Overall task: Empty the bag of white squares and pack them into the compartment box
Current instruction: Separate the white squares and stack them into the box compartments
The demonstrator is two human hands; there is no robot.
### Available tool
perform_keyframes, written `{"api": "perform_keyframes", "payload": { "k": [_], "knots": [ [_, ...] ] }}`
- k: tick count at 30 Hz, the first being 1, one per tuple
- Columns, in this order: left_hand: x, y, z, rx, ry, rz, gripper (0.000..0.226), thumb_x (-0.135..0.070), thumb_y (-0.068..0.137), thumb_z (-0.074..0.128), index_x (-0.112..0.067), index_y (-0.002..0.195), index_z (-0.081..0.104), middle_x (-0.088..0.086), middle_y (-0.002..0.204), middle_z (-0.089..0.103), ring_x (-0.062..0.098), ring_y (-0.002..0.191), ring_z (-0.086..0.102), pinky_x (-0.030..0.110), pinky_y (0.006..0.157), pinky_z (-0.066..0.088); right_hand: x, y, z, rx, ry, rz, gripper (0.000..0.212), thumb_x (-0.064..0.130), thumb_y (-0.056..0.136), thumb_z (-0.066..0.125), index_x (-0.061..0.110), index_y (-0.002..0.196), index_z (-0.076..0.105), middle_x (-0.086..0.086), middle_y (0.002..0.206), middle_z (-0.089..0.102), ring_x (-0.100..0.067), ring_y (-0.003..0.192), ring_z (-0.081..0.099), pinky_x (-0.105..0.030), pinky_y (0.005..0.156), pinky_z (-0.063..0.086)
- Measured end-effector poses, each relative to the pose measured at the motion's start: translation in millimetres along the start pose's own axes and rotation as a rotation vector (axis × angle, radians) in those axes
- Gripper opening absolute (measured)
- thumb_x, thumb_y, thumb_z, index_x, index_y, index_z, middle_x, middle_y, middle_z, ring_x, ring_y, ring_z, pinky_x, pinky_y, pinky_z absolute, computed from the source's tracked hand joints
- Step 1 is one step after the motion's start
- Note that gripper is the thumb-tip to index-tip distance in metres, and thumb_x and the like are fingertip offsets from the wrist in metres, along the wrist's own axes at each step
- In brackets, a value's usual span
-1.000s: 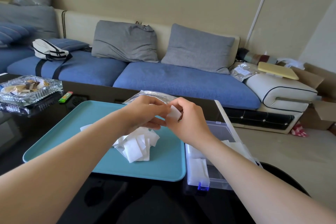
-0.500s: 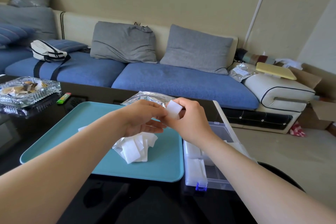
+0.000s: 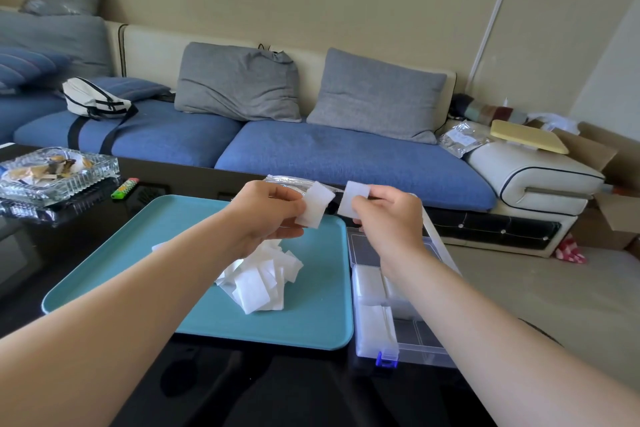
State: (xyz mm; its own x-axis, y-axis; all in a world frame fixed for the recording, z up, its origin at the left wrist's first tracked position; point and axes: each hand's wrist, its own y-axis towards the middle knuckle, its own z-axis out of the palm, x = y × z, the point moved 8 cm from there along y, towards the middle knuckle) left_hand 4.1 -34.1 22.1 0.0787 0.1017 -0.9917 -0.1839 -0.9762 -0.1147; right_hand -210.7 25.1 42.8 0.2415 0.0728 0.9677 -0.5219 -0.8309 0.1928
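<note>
Glass ashtray point(image 3: 59, 173) and green lighter point(image 3: 125, 188) sit far left of the left hand point(image 3: 266, 215) on the black counter point(image 3: 311, 392); blue sofa point(image 3: 346, 156) is beyond. The right forearm crosses the compartment box point(image 3: 426, 340) and hides part of it. Hands were joined half a second ago, now apart: left hand pinches a white square point(image 3: 315, 204), right hand point(image 3: 388, 218) pinches a second square point(image 3: 351, 198), close but not touching. Bag point(image 3: 287, 180) lies just behind the hands. Teal tray point(image 3: 311, 322) under the left hand holds the pile of squares point(image 3: 259, 281). Box compartments below the right wrist hold stacked squares point(image 3: 372, 322).

Left hand point(image 3: 266, 213) and right hand point(image 3: 389, 220) parted, each pinching a square point(image 3: 316, 204)
</note>
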Motion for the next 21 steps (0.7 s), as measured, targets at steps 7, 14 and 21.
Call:
{"api": "perform_keyframes", "payload": {
  "k": [7, 14, 21],
  "knots": [
    [-7, -10, 15, 0.060, -0.029, 0.030, 0.019, -0.011, 0.091, 0.080, -0.010, 0.110, 0.079, 0.013, 0.098, 0.080, 0.024, 0.089, 0.079, 0.036, 0.081, 0.065, -6, -12, 26, 0.229, 0.213, 0.140, 0.012, 0.012, 0.088, 0.082, 0.010, 0.100, 0.079, -0.006, 0.083, 0.080, -0.015, 0.070, 0.076, -0.025, 0.062, 0.056],
    [-11, -16, 21, 0.099, -0.047, 0.032, 0.020, -0.014, 0.088, 0.083, -0.010, 0.108, 0.079, 0.014, 0.098, 0.080, 0.025, 0.093, 0.079, 0.036, 0.084, 0.064, -14, -13, 30, 0.258, 0.267, 0.217, 0.031, 0.017, 0.088, 0.086, 0.021, 0.115, 0.072, -0.010, 0.098, 0.080, -0.023, 0.078, 0.080, -0.028, 0.065, 0.061],
    [-14, -14, 28, 0.152, -0.090, 0.028, 0.018, -0.013, 0.100, 0.068, -0.003, 0.114, 0.073, 0.018, 0.106, 0.078, 0.030, 0.098, 0.078, 0.044, 0.090, 0.063, -4, -9, 25, 0.218, 0.128, 0.007, 0.013, 0.018, 0.093, 0.078, 0.029, 0.099, 0.080, 0.005, 0.084, 0.081, -0.013, 0.078, 0.077, -0.022, 0.061, 0.056]
  ]
}}
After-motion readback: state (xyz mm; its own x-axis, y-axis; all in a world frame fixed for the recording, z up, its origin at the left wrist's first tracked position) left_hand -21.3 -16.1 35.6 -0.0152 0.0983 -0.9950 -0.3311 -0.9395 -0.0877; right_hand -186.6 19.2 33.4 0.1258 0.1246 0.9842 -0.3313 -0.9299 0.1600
